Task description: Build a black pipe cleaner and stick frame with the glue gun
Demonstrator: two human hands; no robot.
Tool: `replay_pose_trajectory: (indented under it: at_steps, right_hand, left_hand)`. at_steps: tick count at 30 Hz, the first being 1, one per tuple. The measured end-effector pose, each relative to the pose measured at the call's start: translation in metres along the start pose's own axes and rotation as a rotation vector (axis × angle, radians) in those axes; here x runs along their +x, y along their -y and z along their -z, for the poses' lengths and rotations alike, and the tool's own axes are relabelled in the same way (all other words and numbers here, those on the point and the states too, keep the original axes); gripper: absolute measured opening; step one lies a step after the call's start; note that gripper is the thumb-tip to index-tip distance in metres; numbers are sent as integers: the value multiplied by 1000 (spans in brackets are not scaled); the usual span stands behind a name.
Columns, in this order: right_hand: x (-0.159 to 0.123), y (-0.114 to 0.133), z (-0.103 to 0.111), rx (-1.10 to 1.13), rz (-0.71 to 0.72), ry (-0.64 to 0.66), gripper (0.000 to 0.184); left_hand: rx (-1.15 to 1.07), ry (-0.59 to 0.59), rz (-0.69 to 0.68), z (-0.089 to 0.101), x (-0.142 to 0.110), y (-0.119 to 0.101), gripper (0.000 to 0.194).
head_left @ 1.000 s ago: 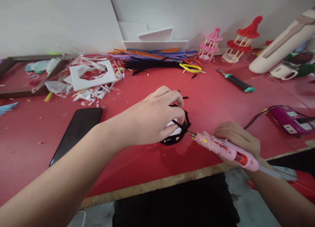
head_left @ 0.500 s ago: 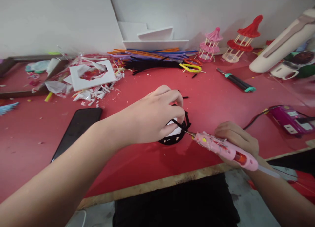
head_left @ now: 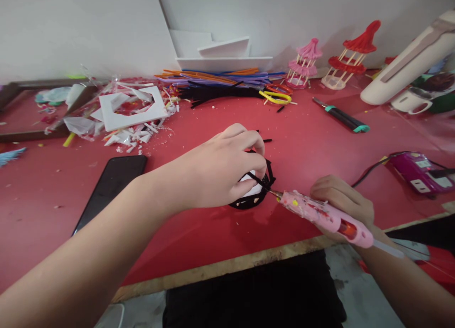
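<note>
Fingers bent, my left hand point(head_left: 222, 171) reaches over a small round piece with a white middle and a black fuzzy rim point(head_left: 247, 205). Between its fingertips is a black pipe cleaner point(head_left: 256, 179), whose end lies at the rim. My right hand point(head_left: 344, 202) grips a pink hot glue gun point(head_left: 316, 212), smeared with dried glue. A clear glue stick point(head_left: 387, 247) sticks out of its back end. The metal nozzle point(head_left: 276, 193) points left and meets, or nearly meets, the pipe cleaner at the rim. My left hand hides much of the round piece.
A phone point(head_left: 113, 186) lies left of my hands. Foam scraps point(head_left: 133, 133), pipe cleaners point(head_left: 220, 88) and yellow-handled scissors point(head_left: 275, 97) lie behind. Two small tower models point(head_left: 302, 67), a black-and-green tool point(head_left: 346, 118), a white mug point(head_left: 408, 102) and a purple power strip point(head_left: 421, 174) are at right.
Both hands, the glue gun and the round piece hold practically the same positions. Only a very slight shift of the view shows.
</note>
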State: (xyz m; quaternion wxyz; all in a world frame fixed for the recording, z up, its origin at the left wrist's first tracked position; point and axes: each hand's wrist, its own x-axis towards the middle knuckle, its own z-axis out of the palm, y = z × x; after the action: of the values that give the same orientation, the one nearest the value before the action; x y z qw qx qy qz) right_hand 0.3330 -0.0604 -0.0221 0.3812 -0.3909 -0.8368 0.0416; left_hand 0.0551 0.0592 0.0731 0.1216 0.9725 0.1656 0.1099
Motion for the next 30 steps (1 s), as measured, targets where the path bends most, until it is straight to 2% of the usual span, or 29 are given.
replay_pose_trajectory:
  at_steps: [9, 21, 27, 30]
  right_hand:
    - [-3, -1, -1, 29, -20, -14, 17]
    - [3, 1, 0, -93, 14, -7, 9]
    - [-14, -16, 15, -132, 24, -50, 20]
    - [-16, -26, 27, -217, -3, -13, 22]
  left_hand:
    - [-56, -29, 48, 3, 0, -6, 19]
    - [-72, -23, 35, -3, -1, -2, 14]
    - [-46, -49, 51, -4, 0, -3, 18]
    - [-13, -88, 73, -7, 2, -5, 17]
